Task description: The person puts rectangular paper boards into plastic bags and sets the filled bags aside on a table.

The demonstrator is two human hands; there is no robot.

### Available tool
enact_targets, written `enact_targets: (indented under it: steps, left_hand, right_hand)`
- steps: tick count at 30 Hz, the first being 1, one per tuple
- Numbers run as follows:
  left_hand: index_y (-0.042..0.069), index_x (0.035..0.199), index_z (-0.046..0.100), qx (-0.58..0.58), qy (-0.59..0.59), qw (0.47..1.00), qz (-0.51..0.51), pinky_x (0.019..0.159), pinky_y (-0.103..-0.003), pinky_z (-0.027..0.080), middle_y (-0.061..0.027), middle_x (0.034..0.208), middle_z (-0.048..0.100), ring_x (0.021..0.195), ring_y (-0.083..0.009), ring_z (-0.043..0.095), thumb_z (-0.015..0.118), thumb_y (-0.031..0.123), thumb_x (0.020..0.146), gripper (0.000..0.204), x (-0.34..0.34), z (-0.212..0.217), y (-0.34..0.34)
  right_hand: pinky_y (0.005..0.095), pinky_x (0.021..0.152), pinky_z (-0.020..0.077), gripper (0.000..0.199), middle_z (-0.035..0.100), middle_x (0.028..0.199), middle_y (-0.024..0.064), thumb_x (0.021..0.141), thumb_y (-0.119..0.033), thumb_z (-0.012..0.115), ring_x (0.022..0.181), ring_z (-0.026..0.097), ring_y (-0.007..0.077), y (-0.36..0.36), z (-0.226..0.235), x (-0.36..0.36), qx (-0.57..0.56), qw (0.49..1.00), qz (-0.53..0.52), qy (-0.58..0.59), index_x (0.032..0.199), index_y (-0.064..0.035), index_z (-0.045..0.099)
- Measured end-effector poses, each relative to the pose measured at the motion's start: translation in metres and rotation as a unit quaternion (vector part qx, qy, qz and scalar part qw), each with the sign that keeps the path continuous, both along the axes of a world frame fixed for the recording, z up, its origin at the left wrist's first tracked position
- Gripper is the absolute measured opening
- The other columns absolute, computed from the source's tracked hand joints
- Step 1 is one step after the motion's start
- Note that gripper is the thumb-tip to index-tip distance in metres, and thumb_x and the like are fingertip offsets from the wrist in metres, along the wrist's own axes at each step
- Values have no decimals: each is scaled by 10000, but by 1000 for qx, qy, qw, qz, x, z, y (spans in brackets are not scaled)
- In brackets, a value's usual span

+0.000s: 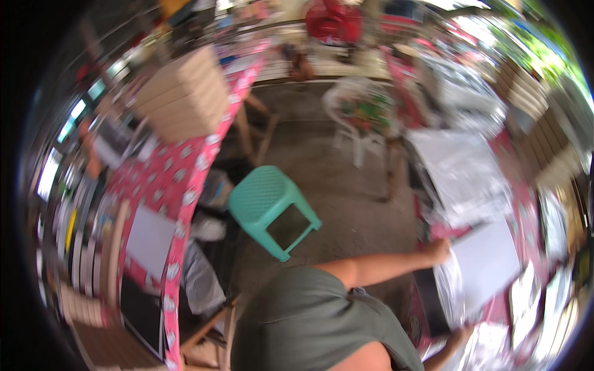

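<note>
On the right-hand table, my left hand (439,250) is closed on the far end of a clear plastic bag's (450,287) edge. Nearer the lower edge of the view, my right hand (461,335) grips the same bag's other end; its fingers are blurred. The bag is bunched along one side of a flat pale grey board (489,263); how far it covers the board I cannot tell. A black panel (431,300) lies beside the bag at the table's edge. Beyond my left hand rests a stack wrapped in clear plastic (461,173).
Behind me stands a green plastic stool (263,198). The left table (158,167), covered in pink patterned cloth, bears a stack of brown boxes (185,96) and a grey board (150,240). Further off are a white chair (359,136) with a bag on it and a red fan (334,23).
</note>
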State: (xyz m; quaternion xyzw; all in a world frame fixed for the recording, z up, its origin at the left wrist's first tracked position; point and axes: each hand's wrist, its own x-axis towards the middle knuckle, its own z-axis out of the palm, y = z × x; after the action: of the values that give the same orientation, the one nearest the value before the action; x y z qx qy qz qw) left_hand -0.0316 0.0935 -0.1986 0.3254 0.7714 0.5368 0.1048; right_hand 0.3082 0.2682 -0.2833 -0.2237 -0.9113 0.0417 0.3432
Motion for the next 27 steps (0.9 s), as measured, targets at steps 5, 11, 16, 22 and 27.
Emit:
enact_targets:
  steps: [5,11,16,22,27]
  left_hand:
    - [-2,682,480,-14,46,999,-23,560,-445,412,-191,649,545,637,-342,560,559,74,653,114,9,21,-9]
    - [49,690,569,33,-59,997,38,528,-342,423,-111,665,575,602,-226,565,603,38,616,83,7,41,-70]
    - [42,704,584,113,-339,934,-26,512,-259,396,-21,655,554,606,-97,510,654,67,641,97,36,73,-161]
    - [77,709,476,182,-457,830,-261,475,-252,376,-10,618,476,569,-94,470,631,112,601,192,7,160,-161]
    - [130,1126,469,249,-602,664,-368,466,-250,426,-10,699,512,560,-99,507,489,194,806,327,-33,251,-79]
  right_hand:
    - [351,624,444,234,586,791,185,678,-69,531,730,565,253,-68,95,-63,-309,913,-262,-55,861,73,567]
    - [352,623,447,236,585,791,185,685,-78,538,731,566,251,-124,146,-139,-364,930,-53,-16,864,74,566]
    - [352,623,450,239,585,791,185,691,-86,544,731,566,249,-134,150,-163,-387,922,-5,-24,866,74,565]
    - [353,622,454,242,585,792,185,698,-96,551,731,566,247,-135,154,-168,-395,919,7,-18,869,74,564]
    - [353,621,457,246,584,792,185,703,-104,557,731,567,245,-130,159,-165,-394,919,-13,16,872,75,563]
